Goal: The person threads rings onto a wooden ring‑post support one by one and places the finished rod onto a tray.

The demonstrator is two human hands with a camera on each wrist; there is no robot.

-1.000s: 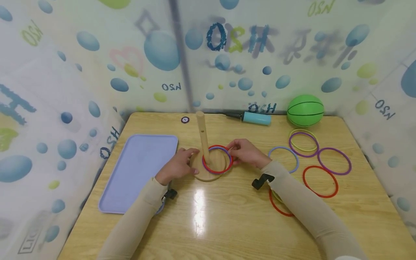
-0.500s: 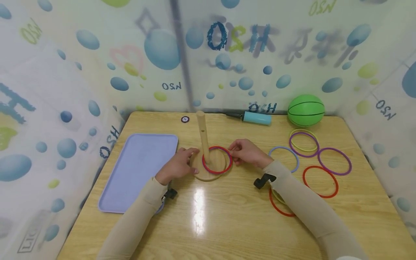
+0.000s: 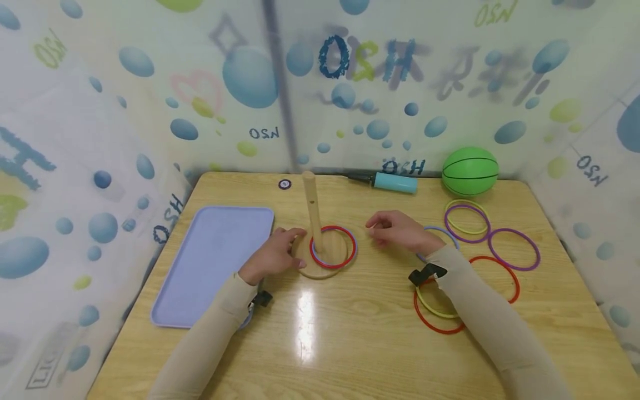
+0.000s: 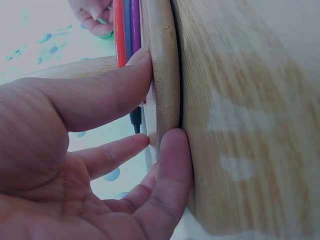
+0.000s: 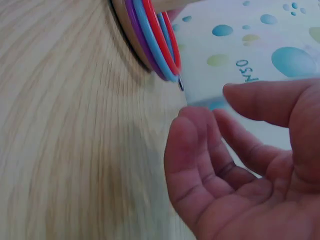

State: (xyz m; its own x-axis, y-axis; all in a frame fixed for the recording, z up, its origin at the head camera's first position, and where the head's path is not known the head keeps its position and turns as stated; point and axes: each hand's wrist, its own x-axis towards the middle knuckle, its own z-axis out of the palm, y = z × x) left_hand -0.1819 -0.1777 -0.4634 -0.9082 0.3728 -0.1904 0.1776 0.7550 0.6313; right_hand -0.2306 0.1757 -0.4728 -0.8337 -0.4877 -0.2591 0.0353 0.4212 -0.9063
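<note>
Only the wrist views clearly show us the stacked purple ring [image 4: 135,25]; the left hand [image 3: 270,254] grips the wooden base [image 4: 167,65], the right hand [image 3: 400,230] gapes loosely.

Reversed "H2O" lettering [image 3: 367,58] repeats on the bubble-patterned wall [image 3: 425,94].

The left hand [image 4: 75,175] held a wooden disc [image 4: 166,60] at its edge; just beyond its thumb lay a red ring [image 4: 119,35], blue ring [image 4: 128,30] and purple ring [image 4: 135,30], with the right hand [image 4: 92,12] farther off.
</note>
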